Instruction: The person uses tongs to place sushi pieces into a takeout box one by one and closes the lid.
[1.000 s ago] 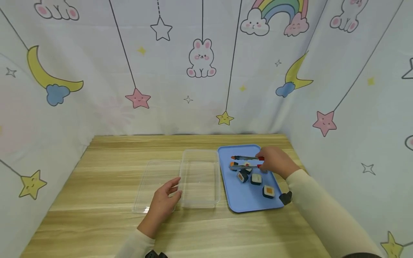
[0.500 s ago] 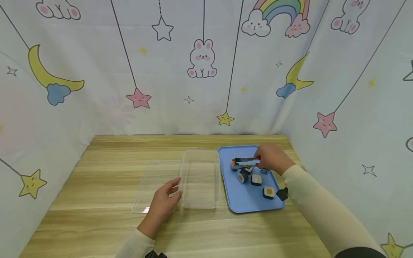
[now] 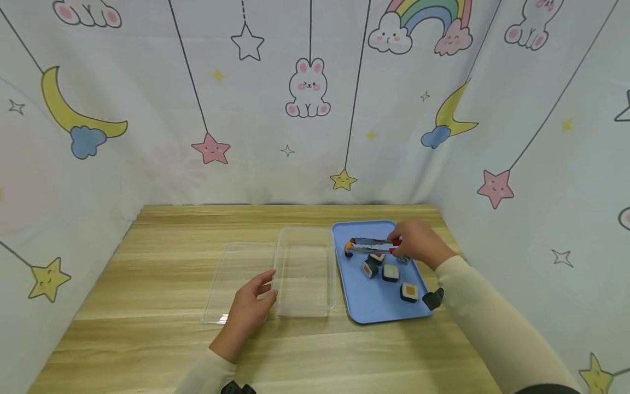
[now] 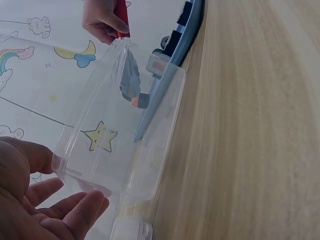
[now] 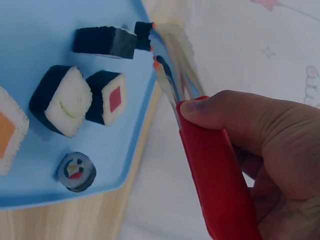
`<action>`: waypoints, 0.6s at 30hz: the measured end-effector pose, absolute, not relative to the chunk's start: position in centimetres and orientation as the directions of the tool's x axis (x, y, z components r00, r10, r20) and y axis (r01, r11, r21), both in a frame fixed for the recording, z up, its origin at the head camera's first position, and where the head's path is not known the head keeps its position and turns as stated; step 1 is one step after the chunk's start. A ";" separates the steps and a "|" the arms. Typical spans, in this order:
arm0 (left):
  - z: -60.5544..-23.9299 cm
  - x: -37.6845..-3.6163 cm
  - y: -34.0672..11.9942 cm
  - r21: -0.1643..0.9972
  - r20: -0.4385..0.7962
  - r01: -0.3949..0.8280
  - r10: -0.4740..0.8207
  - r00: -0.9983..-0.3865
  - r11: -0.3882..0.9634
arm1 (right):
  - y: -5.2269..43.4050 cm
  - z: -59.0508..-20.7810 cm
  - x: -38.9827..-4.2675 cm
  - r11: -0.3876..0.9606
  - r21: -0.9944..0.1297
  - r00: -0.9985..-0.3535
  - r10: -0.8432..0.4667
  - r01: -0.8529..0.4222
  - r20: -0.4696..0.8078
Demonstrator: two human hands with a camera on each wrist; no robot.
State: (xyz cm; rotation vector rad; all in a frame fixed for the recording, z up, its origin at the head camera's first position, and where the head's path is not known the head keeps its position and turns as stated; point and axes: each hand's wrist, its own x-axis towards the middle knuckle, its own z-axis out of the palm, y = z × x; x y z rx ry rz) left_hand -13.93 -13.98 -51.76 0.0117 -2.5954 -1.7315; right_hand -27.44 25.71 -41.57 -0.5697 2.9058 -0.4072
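1. L hand (image 3: 253,302): fingers loosely bent, thumb well apart from them; tips of thumb and index touch the L side of the ctr. No tight hold on it that I can see.
2. R hand (image 3: 419,242): curled round red handles of tongs (image 3: 376,245), thumb on top; held over far end of tray.
3. Tongs: metal arms, orange tips, pointing L; arms slightly parted. Dark sushi pc. (image 5: 143,36) right at tips, nr tray's far L corner; whether pinched or only touched, can't tell from where I stand.
4. Clear plastic ctr (image 3: 305,276): rectangular, upright on table (image 3: 147,328), mid., btwn lid and tray.
5. Clear lid (image 3: 235,276): flat, just L of ctr, partly under L hand.
6. Blue tray (image 3: 376,305): R of ctr, low rim. Bears other sushi, viz.: red-centred pc. (image 5: 107,97); dark-sided pc. (image 5: 104,42) beside it; white pc. w/ green streak (image 5: 65,102), close by; orange-centred pc. (image 3: 409,293), nr end, apart; small round roll (image 5: 76,171), by R edge.
7. Misc.: cream sleeves (image 3: 492,317), both arms; bkgd white cloth (image 3: 256,126), printed w/ stars, moons, rabbits, rainbow.
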 end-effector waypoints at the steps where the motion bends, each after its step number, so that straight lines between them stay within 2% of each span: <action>1: -51.8 -13.9 -14.0 0.923 0.015 0.007 -0.017 -1.000 0.384 | 25.6 -41.6 -27.5 0.893 -0.281 -0.915 -0.392 -0.352 -0.100; 10: -52.0 -14.0 -14.1 0.921 0.015 0.006 -0.020 -1.000 0.390 | 25.2 -41.4 -27.7 0.899 -0.249 -0.904 -0.402 -0.360 -0.148; 18: -52.0 -14.0 -14.1 0.921 0.006 -0.004 -0.024 -1.000 0.389 | 24.9 -42.2 -28.0 0.887 -0.226 -0.893 -0.434 -0.402 -0.118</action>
